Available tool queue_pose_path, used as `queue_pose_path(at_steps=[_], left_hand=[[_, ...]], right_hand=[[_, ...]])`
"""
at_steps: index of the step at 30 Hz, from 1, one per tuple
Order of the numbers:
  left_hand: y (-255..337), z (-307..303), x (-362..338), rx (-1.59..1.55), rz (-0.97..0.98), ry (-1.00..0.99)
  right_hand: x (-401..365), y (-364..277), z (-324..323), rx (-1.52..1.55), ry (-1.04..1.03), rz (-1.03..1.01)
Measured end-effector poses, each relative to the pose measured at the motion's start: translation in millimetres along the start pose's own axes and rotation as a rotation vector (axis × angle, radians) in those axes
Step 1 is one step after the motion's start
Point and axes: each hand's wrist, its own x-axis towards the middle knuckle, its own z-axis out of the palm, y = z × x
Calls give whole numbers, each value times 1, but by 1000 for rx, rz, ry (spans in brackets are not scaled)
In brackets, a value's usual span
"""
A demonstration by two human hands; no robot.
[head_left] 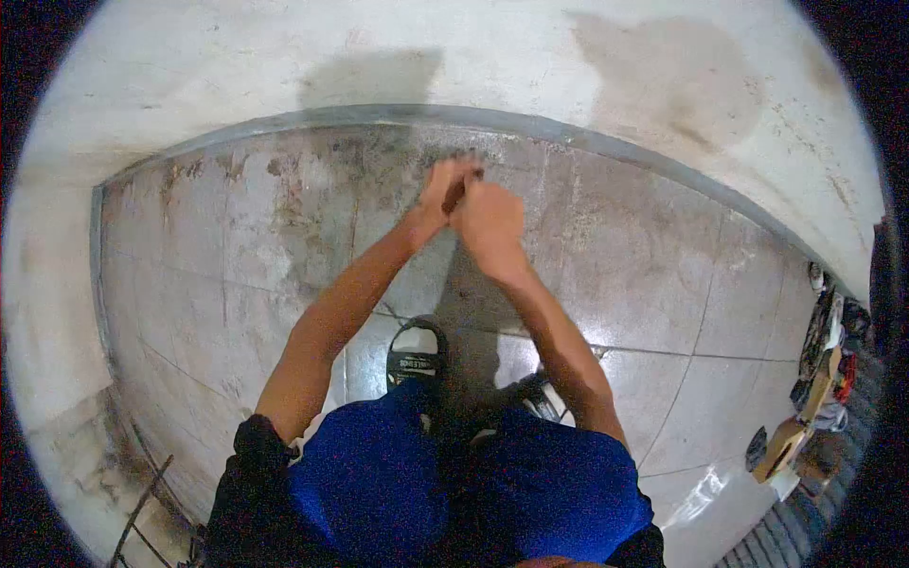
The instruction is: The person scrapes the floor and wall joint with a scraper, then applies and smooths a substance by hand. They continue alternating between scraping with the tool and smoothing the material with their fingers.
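Note:
Both of my hands meet in front of me, above the stained tile floor (625, 246). My left hand (441, 197) has its fingers curled inward, and their tips are smeared by motion. Against it lies my right hand (490, 220), closed like a fist with its back towards me. A small dark patch shows between the hands; whether it is a held thing or shadow, I cannot make out. Below them, a black sandal (417, 352) is on one foot, and blue cloth (379, 473) covers my knees.
A pale stained wall (511, 57) rises beyond a grey skirting strip (473, 116). Along the right side lie cardboard pieces (784, 450) and assorted clutter by a ridged dark surface (791, 530). Thin metal bars (142, 511) stand at the lower left.

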Motion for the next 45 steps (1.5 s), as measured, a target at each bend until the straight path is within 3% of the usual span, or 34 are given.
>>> queue_pose_path(at_steps=[2, 5, 7, 9, 10, 13, 15, 18, 21, 23, 25, 26, 29, 31, 33, 35, 37, 40, 42, 44, 45], left_hand=[[1, -7, 13, 595, 168, 58], [-2, 2, -3, 615, 222, 35], [-4, 6, 6, 351, 89, -87], [-6, 10, 7, 164, 115, -94], [3, 8, 13, 117, 221, -32], [-9, 5, 40, 431, 541, 286], [-14, 8, 38, 541, 449, 316], [-15, 10, 25, 556, 141, -80], [-29, 9, 26, 691, 238, 13], [-13, 8, 43, 267, 115, 112], [5, -10, 52, 634, 85, 43], [15, -11, 48, 847, -95, -21], [29, -41, 2, 1136, 303, -70], [88, -77, -31, 1300, 247, -356], [146, -111, -65, 1242, 277, -461], [198, -125, -79, 1376, -105, -690], [212, -130, -83, 1476, -254, -870], [192, -111, -73, 1591, -418, -1031], [148, -92, -66, 1541, -142, -979], [95, -71, -57, 1205, 230, -771], [84, -63, -57, 1153, 295, -794]], right_hand=[[14, 4, -1, -22, 16, -38], [6, -3, -15, -39, -10, 14], [-21, -10, -20, -51, -57, 97], [-11, -4, -13, -46, 10, 82], [-5, -2, -10, -43, 36, 73], [37, 7, -19, -40, 23, 51], [27, 10, -13, -49, 36, 20], [-12, 4, -6, -56, -1, 100], [-12, 8, 4, -10, -10, 104], [5, 12, 2, 16, 15, 61], [20, 10, -5, 15, 31, -17], [15, 8, -5, 23, 12, -28], [5, 15, -13, 58, 7, -24], [-27, 27, -17, 80, -35, 53], [-56, 52, -4, 193, 61, 74], [-69, 73, -4, 182, 69, 115], [-71, 91, -13, 48, -9, 190], [-59, 121, -47, -183, 23, 0], [-35, 150, -73, -229, -45, -134], [-25, 142, -117, -374, -61, -160], [-16, 142, -138, -461, -156, -144]])
